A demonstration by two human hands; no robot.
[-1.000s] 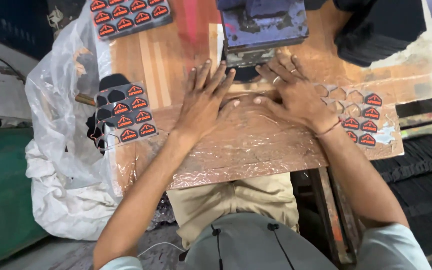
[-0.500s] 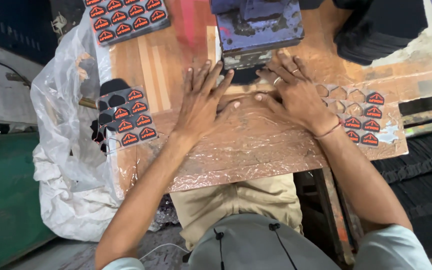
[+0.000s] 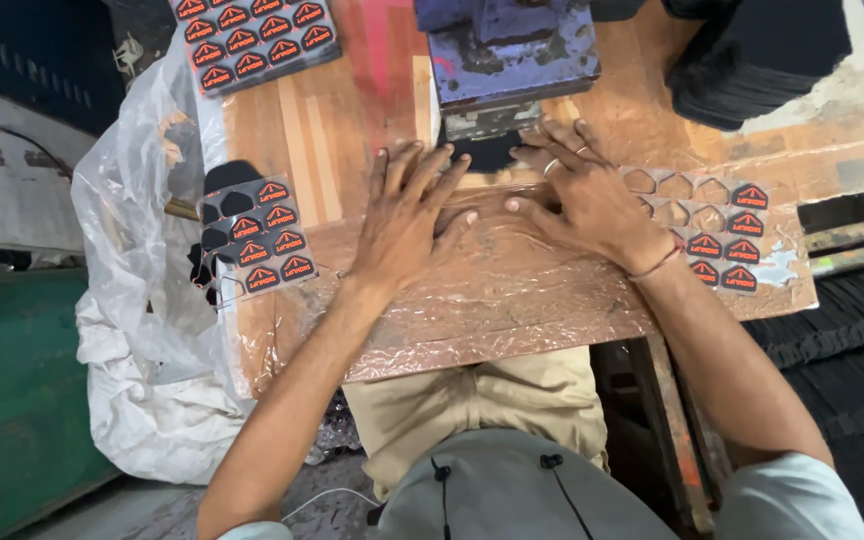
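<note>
Head view: left hand [image 3: 404,225] and right hand [image 3: 582,200] lie flat, fingers wide, holding nothing, pressing a dark piece [image 3: 487,153] under the blue press [image 3: 507,55]; badge sheets [image 3: 262,240] lie finished beside; more remain.

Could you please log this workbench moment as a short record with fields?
Left hand: flat, fingers spread on the crinkled plastic film.
Right hand: flat on the film, fingers toward the blue press.
Under press: dark piece, partly hidden.
Left of hands: black sheet of red-and-black badges.
Right of hands: punched badge strip.
Far left: clear plastic bag.
</note>
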